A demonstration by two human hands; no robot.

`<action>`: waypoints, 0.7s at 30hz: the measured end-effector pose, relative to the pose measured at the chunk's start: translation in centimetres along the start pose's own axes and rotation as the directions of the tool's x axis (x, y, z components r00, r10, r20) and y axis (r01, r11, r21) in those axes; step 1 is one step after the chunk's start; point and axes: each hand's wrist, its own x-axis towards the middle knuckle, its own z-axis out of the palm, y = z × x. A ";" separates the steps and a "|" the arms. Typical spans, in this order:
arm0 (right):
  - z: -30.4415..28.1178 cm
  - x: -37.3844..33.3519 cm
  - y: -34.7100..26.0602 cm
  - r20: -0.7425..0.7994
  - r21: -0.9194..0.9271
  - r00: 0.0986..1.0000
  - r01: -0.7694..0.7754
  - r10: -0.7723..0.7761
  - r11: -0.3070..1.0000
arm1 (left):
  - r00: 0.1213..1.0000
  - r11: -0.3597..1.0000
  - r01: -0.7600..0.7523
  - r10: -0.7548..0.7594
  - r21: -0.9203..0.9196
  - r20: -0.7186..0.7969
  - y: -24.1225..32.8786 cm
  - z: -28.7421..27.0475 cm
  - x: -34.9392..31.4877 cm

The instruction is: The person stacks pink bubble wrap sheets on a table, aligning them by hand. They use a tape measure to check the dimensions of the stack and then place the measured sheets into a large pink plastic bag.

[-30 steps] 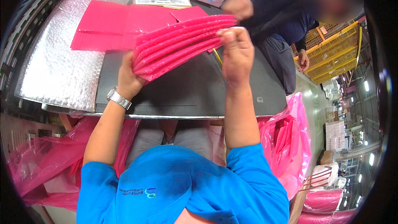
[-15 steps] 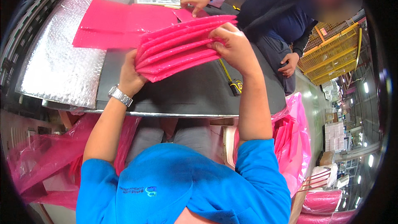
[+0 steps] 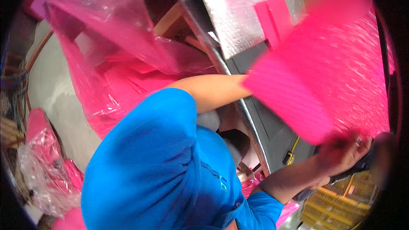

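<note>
A large pink bubble-wrap piece (image 3: 324, 72), smeared by motion, is held up over the right part of the view. My right hand (image 3: 347, 150) is closed on its lower edge, fingers blurred. My left forearm (image 3: 217, 91) reaches to the left edge of the bubble wrap, and the hand itself is hidden behind it. Below the pink piece lies the dark table top (image 3: 260, 121). A yellow tape measure (image 3: 289, 157) rests there, near my right forearm.
Silver bubble sheeting (image 3: 238, 12) covers the table's far part, with a smaller pink piece (image 3: 275, 19) on it. To my left hangs a large clear pink plastic bag (image 3: 106, 30) with pink pieces inside. More wrapped pink material (image 3: 47, 162) stands on the floor. Yellow mesh fencing (image 3: 336, 208) shows at lower right.
My view has swung left, bringing the pink bag and floor into sight. The fanned folds of pink bubble wrap now appear as one broad surface, raised nearer, covering my left hand.
</note>
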 end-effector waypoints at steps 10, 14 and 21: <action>22.4 -11.7 0.2 0.703 0.067 0.655 0.325 -0.275 0.943 | 0.999 1.000 0.013 -0.014 -0.018 -0.040 2.2 -0.3 -0.6; 25.1 -15.4 0.6 0.877 0.113 0.409 0.331 -0.251 0.937 | 0.997 0.999 -0.005 0.008 0.046 -0.079 0.8 -1.5 -0.8; 27.4 -16.9 1.9 0.928 0.014 0.324 0.462 -0.183 0.887 | 0.998 0.998 0.002 0.001 0.060 -0.062 1.3 -1.4 -0.6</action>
